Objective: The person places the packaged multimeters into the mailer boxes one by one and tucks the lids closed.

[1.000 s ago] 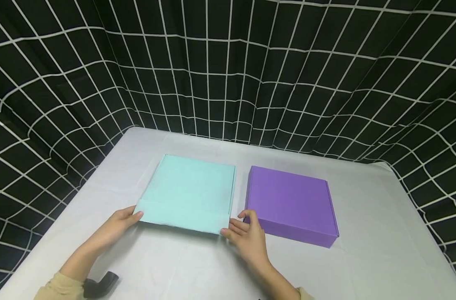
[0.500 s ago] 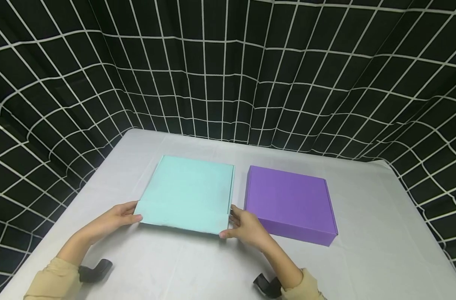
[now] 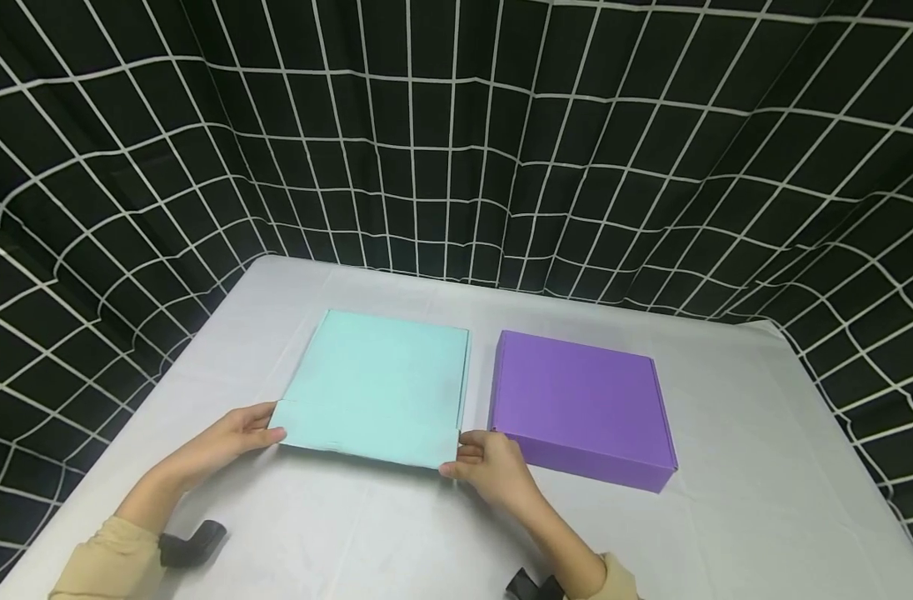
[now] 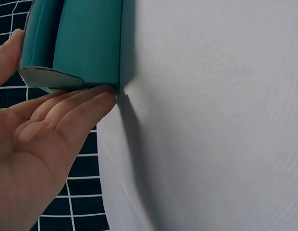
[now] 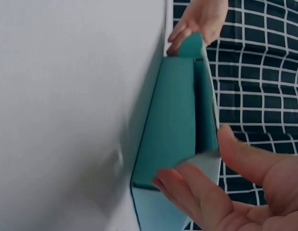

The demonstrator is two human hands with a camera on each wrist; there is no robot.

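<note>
A mint-green cardboard box (image 3: 385, 375) lies on the white table, its lid lowered and the front flap (image 3: 366, 429) jutting out toward me. My left hand (image 3: 231, 437) holds the flap's left corner, thumb on its edge. In the left wrist view the fingers (image 4: 77, 108) lie along the side below a small tab (image 4: 48, 77). At the right corner my right hand (image 3: 497, 475) has its thumb on the flap edge and its fingers bent at the side tab (image 5: 206, 163). A dark gap shows between flap and front wall (image 5: 170, 120) in the right wrist view.
A closed purple box (image 3: 584, 404) sits just right of the mint one, close to my right hand. Black wrist-worn devices (image 3: 194, 543) hang by both forearms. A black curtain with a white grid (image 3: 456, 150) surrounds the white table (image 3: 764, 467).
My right hand's fingers have shifted from raised, to along the box's side, to bent in at the flap's right corner. The left hand and both boxes look nearly unchanged.
</note>
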